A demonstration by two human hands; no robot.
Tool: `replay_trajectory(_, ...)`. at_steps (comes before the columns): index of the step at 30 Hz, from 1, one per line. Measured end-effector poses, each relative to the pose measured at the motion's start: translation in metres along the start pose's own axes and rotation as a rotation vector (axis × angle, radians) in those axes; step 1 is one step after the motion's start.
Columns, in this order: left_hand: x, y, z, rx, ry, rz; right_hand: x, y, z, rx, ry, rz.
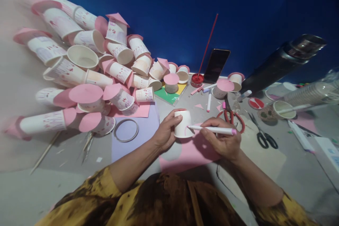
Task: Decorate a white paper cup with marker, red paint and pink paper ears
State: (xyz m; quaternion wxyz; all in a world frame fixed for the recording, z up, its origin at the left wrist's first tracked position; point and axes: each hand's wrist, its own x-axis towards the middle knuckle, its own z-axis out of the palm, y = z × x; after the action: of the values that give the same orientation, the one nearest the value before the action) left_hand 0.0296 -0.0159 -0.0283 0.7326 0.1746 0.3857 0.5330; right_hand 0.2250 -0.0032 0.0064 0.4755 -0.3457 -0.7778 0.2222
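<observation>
A white paper cup (182,123), upside down with its wide rim toward me, is gripped by my left hand (168,130), thumb on the near side. My right hand (221,139) pinches a white marker (217,130) with a pink end cap. The marker's tip touches the cup's side, where a curved pink line shows. Below the cup lies a pink paper sheet (198,152) with a piece cut out of it. Red-handled pliers (229,114) lie just beyond my right hand.
Many decorated paper cups with pink paper tops crowd the left, including an open cup (83,57). Scissors (262,134), a black flask (280,63) and stacked cups (309,95) occupy the right. A phone (217,65) leans behind a red pot (197,80). A tape ring (126,130) rests on purple paper (148,141).
</observation>
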Motion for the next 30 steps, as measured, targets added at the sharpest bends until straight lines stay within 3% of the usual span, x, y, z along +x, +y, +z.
replay_trajectory(9, -0.0004, 0.0002, -0.0004, -0.024, -0.008, -0.017, -0.0015, 0.0009, 0.0008, 0.034, 0.027, 0.003)
replay_trajectory(17, -0.0001, 0.0019, 0.0010, -0.069, -0.026, -0.042, -0.0045, 0.0051, -0.0011, 0.063, 0.067, 0.107)
replay_trajectory(30, 0.0013, 0.0016, -0.0003, -0.112, -0.004, -0.076, -0.0049, 0.0058, -0.0016, 0.040, 0.044, 0.104)
